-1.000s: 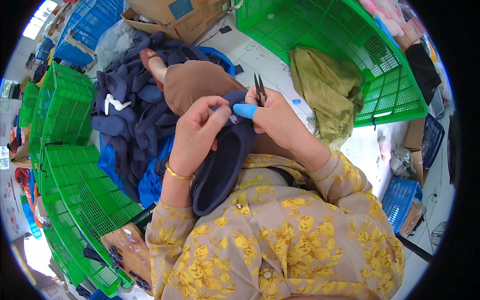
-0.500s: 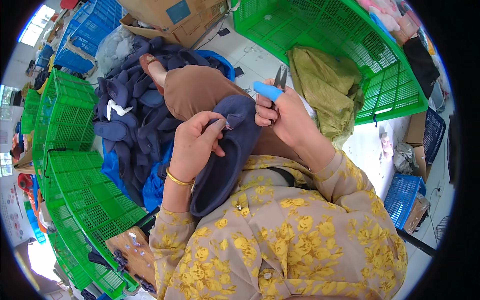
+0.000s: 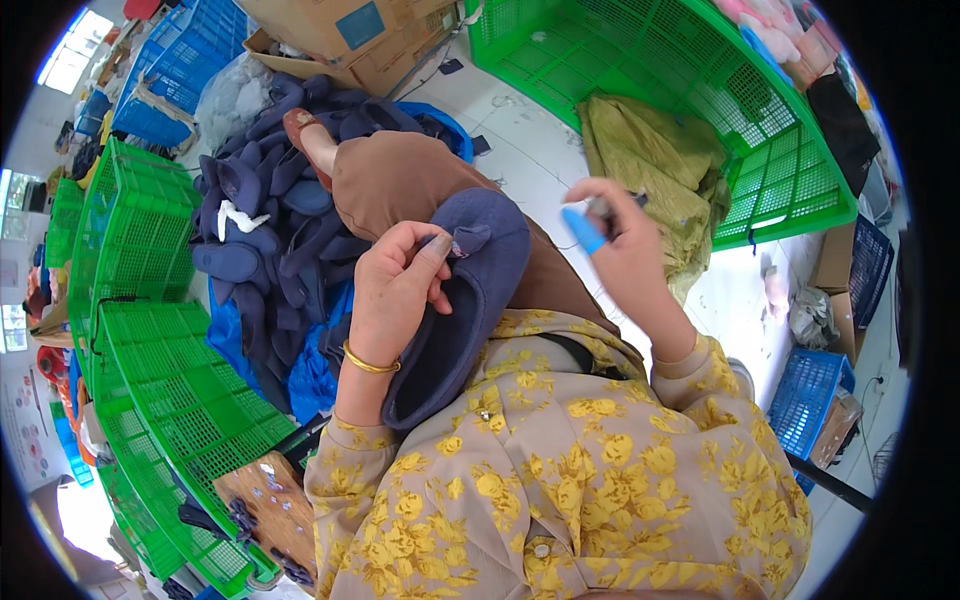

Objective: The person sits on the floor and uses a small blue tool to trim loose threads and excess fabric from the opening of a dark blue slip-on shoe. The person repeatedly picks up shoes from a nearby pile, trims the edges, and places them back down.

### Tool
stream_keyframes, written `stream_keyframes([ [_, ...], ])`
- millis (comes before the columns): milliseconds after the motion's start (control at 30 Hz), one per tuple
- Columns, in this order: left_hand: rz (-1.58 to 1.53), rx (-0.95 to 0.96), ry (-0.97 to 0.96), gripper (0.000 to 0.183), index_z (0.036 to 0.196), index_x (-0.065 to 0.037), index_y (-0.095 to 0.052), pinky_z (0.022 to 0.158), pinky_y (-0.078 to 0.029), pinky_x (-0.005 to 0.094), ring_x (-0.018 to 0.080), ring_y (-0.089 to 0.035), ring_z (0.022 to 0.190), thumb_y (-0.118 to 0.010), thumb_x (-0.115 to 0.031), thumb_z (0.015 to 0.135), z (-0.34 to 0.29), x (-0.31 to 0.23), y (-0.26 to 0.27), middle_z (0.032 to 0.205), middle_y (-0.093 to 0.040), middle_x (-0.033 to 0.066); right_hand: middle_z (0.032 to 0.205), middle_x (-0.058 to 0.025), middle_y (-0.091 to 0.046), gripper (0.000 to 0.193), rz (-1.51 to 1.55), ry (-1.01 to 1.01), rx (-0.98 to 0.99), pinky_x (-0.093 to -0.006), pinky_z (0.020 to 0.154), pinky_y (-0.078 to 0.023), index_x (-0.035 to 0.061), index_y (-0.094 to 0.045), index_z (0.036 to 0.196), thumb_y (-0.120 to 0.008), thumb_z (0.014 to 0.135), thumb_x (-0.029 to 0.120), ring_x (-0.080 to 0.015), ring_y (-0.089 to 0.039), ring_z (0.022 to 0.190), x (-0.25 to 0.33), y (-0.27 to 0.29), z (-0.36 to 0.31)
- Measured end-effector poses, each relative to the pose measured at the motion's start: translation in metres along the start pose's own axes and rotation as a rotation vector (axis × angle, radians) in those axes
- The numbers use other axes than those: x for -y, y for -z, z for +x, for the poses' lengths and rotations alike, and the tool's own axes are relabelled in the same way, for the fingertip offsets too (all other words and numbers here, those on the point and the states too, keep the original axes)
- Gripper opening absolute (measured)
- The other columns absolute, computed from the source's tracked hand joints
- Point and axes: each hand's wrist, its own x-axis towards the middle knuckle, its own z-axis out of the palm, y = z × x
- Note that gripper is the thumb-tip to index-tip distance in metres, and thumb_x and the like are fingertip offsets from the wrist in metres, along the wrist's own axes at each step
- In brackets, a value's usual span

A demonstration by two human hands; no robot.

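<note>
A person holds a navy slipper (image 3: 455, 300) on their lap.
Left hand (image 3: 395, 290) grips the slipper's top edge — right hand (image 3: 625, 250), off to the right, is clenched around blue-handled snips (image 3: 590, 225).

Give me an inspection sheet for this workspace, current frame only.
Surface: pale floor, bits of debris; work done on the lap.
Job's things: navy slipper on the lap; blue-handled snips.
Clutter: slipper pile on blue sheet; olive cloth.
Grippers: left hand grips the slipper near its small bow; right hand holds the snips, lifted clear of the slipper.
Cables: thin cord beside the boxes.
Surroundings: green crates, blue crates, cardboard boxes.
</note>
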Motion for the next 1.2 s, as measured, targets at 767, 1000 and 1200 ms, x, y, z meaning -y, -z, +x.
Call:
stream_keyframes([
  [767, -0.011, -0.010, -0.108, 0.009, 0.100, -0.001, -0.059, 0.052, -0.049, 0.0185, 0.0031, -0.053, 0.060, -0.061, -0.007, 0.093, -0.008, 0.010, 0.004, 0.076, -0.059, 0.0003, 0.076, -0.0081, -0.057, 0.025, 0.115, 0.209, 0.380, -0.0317, 0.055, -0.043, 0.0106, -0.065, 0.098, -0.063, 0.075, 0.000, -0.0222, -0.056, 0.064, 0.010, -0.032, 0.005],
  [1000, 0.205, 0.049, -0.093, 0.015, 0.101, -0.001, -0.061, 0.065, -0.053, 0.0197, 0.0047, -0.058, 0.073, -0.065, 0.004, 0.087, -0.012, 0.003, 0.002, 0.084, -0.058, -0.0006, 0.079, -0.0026, -0.056, 0.035, 0.034, 0.384, 0.482, -0.0304, 0.053, -0.043, 0.0148, -0.065, 0.103, -0.066, 0.073, -0.002, -0.0198, -0.057, 0.065, 0.000, -0.021, -0.010],
  [1200, 0.312, 0.121, -0.203, 0.016, 0.097, 0.001, -0.063, 0.068, -0.052, 0.0204, 0.0072, -0.060, 0.079, -0.065, 0.009, 0.083, -0.014, 0.010, 0.013, 0.090, -0.063, 0.0026, 0.077, -0.0046, -0.056, 0.033, 0.109, 0.214, 0.389, -0.0286, 0.054, -0.043, 0.0132, -0.063, 0.105, -0.070, 0.075, 0.003, -0.0193, -0.055, 0.062, 0.010, -0.029, -0.010],
])
